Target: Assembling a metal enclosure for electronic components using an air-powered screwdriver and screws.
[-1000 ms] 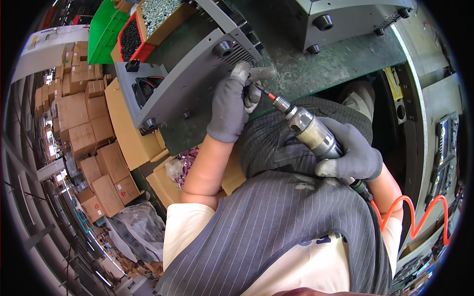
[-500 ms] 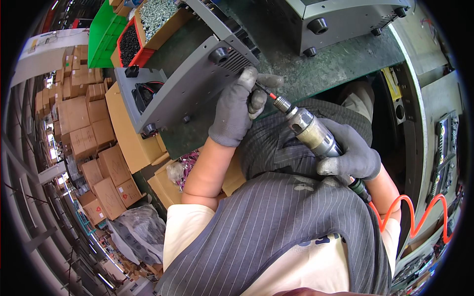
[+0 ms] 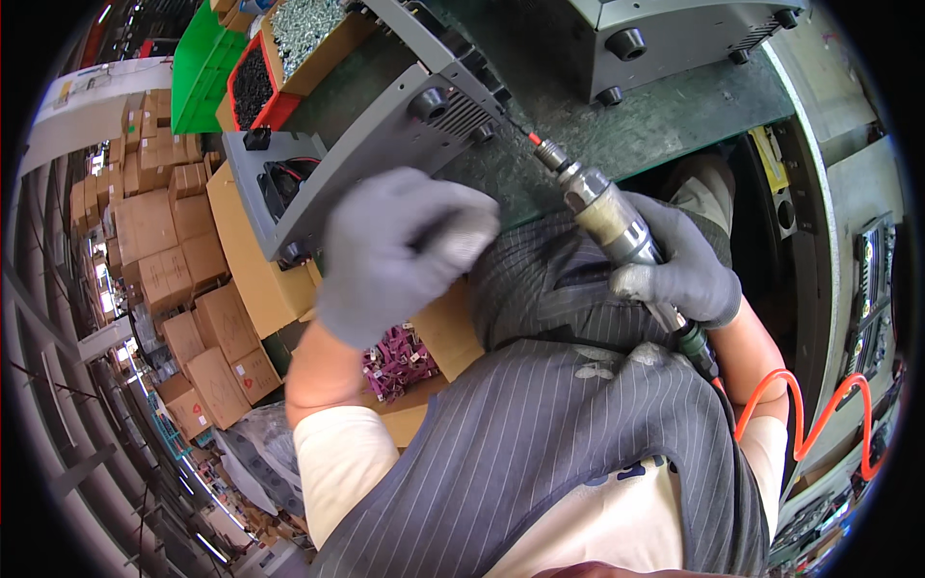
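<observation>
My right hand point(image 3: 684, 265) is wrapped round a power screwdriver point(image 3: 607, 217) with an orange coiled hose point(image 3: 802, 424). Its long thin bit reaches up and left to the corner of a grey metal housing point(image 3: 385, 144), near a small black foot point(image 3: 482, 132); whether the tip touches is hard to tell. My left hand point(image 3: 395, 250), in a grey glove, is in the air in front of the housing, smeared by motion. Its fingers are curled and the thumb comes close to the fingertips; whether anything is between them cannot be made out.
A second grey housing point(image 3: 684, 53) with black feet stands at the back right of the green bench top point(image 3: 665, 125). Behind on the left are a red bin point(image 3: 279, 104) of black parts, a carton of silvery screws point(image 3: 306, 34) and a green bin point(image 3: 205, 72). Purple parts point(image 3: 397, 364) lie in an open carton.
My left hand has let go near the bit and moved left and down, away from the housing's corner. The screwdriver has shifted slightly up and right, still in my right hand.
</observation>
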`<state>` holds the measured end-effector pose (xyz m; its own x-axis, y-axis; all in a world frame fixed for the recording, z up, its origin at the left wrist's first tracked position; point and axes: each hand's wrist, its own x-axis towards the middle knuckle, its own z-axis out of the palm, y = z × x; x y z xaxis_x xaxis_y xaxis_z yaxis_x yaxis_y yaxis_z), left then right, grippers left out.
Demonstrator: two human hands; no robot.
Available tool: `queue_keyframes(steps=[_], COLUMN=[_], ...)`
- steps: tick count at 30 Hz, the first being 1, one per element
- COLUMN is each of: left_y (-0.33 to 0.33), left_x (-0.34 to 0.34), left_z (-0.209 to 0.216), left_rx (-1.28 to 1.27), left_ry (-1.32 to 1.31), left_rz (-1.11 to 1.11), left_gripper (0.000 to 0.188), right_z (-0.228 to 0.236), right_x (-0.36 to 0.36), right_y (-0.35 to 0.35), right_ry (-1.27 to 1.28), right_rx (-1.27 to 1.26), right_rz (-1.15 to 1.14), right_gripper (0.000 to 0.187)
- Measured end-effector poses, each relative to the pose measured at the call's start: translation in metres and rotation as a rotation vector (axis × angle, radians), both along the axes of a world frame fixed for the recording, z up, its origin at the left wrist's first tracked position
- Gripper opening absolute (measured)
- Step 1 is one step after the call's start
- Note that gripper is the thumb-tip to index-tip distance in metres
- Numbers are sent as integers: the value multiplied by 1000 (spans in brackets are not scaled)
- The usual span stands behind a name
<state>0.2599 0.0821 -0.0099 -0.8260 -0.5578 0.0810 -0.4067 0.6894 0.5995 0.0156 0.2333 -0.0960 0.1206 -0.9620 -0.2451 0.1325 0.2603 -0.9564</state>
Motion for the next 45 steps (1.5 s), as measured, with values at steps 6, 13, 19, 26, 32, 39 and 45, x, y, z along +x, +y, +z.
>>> queue_keyframes(steps=[6,13,19,26,32,39,45], left_y=[-42,-73,-65,-71,-72,-10,4], left_x=[10,-15,-48,-61,-65,-40,-50], left_z=[45,25,22,24,27,58,-65], left_rx=[-461,-142,-82,-81,-3,-10,1797], left_ry=[-198,-357,-335,-372,-441,-18,361], left_rz=[346,22,-114,-176,-138,93,388], left_gripper=[42,36,27,31,35,24,35], right_z=[-5,-1,10,12,16,14,12], right_x=[3,2,-11,-15,-17,-23,-28], right_y=[-10,-9,15,20,12,25,41], right_ry=[-29,-183,-156,78,191,72,2], right_rx=[3,102,100,5,-16,21,81], right_rz=[-8,-17,-120,-160,-125,-124,-92], right_gripper=[74,75,82,72,72,77,86])
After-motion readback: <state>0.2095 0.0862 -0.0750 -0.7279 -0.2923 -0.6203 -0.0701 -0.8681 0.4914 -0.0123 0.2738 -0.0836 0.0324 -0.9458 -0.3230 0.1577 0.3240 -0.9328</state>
